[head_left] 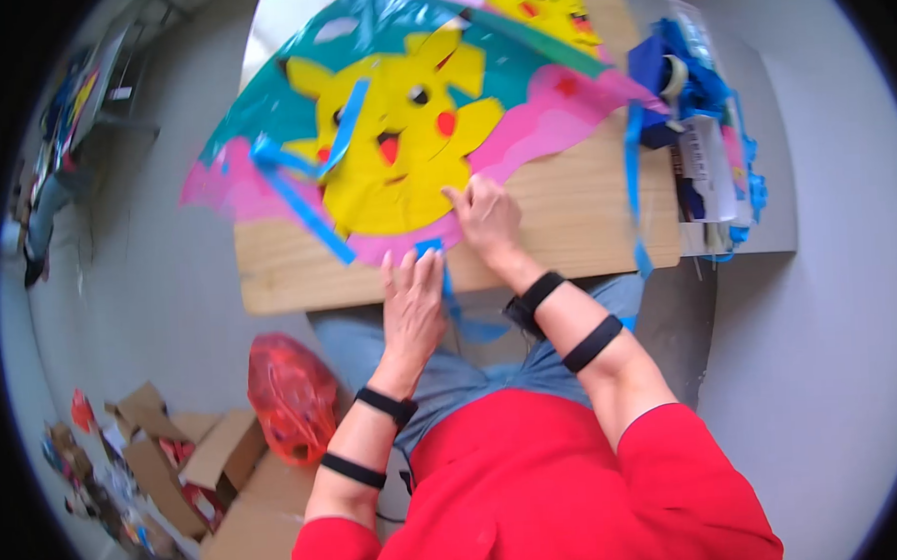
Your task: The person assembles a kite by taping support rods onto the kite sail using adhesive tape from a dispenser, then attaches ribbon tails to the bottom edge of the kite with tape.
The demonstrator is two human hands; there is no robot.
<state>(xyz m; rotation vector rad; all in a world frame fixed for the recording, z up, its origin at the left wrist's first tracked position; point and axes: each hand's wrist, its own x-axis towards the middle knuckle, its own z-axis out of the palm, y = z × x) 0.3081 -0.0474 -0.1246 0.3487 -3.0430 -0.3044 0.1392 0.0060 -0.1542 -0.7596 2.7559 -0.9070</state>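
Note:
A kite [388, 153] with a yellow cartoon figure on teal and pink lies spread over the wooden table. My left hand [414, 307] rests at its bottom edge, fingers stretched out, beside a small blue patch [428, 247]. To the upper right of it, my right hand [489, 218] presses on the pink lower border, thumb apart from the bent fingers. A blue ribbon [305, 211] lies loosely across the kite's left half. From the bottom edge another blue strip [460, 315] hangs down over my lap.
A second kite [547, 5] lies at the table's [586, 209] far side. On the right, a dark blue tape dispenser [650, 91] stands beside a box [704, 169] with blue ribbons. Cardboard boxes [226, 450] and a red plastic bag [291, 387] are on the left below.

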